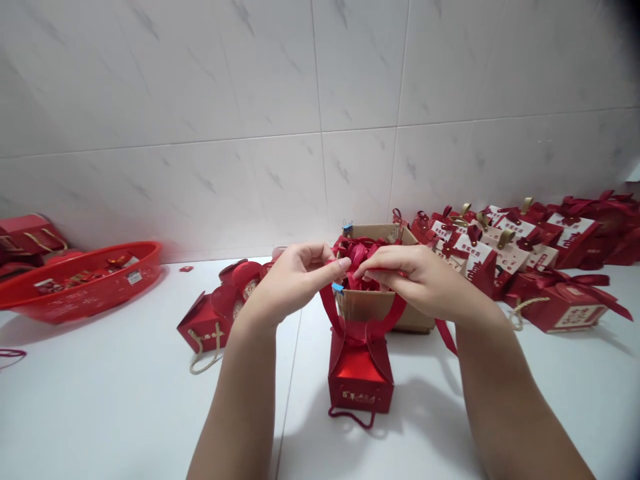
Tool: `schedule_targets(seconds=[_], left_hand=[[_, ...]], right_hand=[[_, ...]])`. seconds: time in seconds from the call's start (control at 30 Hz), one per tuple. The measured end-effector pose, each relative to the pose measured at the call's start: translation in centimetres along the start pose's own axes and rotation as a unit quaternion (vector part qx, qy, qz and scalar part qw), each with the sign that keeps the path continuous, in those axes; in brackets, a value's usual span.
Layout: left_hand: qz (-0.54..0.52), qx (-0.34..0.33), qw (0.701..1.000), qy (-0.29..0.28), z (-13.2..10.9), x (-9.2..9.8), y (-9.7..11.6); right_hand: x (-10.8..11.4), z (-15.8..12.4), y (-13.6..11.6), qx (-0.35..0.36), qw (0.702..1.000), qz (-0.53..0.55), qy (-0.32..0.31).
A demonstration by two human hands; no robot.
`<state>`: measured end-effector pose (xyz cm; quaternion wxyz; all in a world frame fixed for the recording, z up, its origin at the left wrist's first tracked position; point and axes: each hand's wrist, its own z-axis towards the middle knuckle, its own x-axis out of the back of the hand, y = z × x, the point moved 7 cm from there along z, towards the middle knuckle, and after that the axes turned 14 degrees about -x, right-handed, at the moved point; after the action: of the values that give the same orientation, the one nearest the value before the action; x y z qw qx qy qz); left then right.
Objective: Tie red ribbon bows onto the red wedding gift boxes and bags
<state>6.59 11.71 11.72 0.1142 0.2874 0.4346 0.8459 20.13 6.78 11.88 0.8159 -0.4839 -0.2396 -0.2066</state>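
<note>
A small red gift box (360, 377) with gold lettering and a dark red cord handle stands on the white surface in front of me. A red ribbon (395, 315) rises from its top on both sides. Above the box, my left hand (305, 273) pinches one side of the ribbon between thumb and fingers. My right hand (415, 277) is closed on the other side, and a loose tail hangs beyond it to the right. Just behind the hands stands an open cardboard box (363, 305) of red ribbons, with blue binder clips on its edge.
On the left lies a red plastic basin (80, 293) of small wrapped items. More red boxes with rope handles (206, 327) stand left of centre. Several finished-looking gift boxes (475, 257) crowd the right, with a ribboned box (567, 303) before them. A tiled wall (250, 187) closes off the back.
</note>
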Motion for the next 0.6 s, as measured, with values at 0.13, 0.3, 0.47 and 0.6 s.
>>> schedule_targets(seconds=[0.13, 0.3, 0.47, 0.6], left_hand=[[-0.006, -0.013, 1.000, 0.008, -0.2, 0.1, 0.3], [-0.054, -0.008, 0.999, -0.002, -0.6, -0.2, 0.3], [-0.030, -0.061, 0.997, 0.024, -0.1, -0.6, 1.0], [0.001, -0.105, 0.991, 0.077, 0.2, -0.2, 1.4]], right_hand=[[0.1, 0.1, -0.4, 0.033, 0.994, -0.081, 0.069], [0.5, 0.1, -0.5, 0.057, 0.990, -0.069, 0.111], [0.5, 0.1, -0.7, 0.064, 0.989, -0.031, 0.133], [0.4, 0.3, -0.3, 0.025, 0.990, 0.059, 0.128]])
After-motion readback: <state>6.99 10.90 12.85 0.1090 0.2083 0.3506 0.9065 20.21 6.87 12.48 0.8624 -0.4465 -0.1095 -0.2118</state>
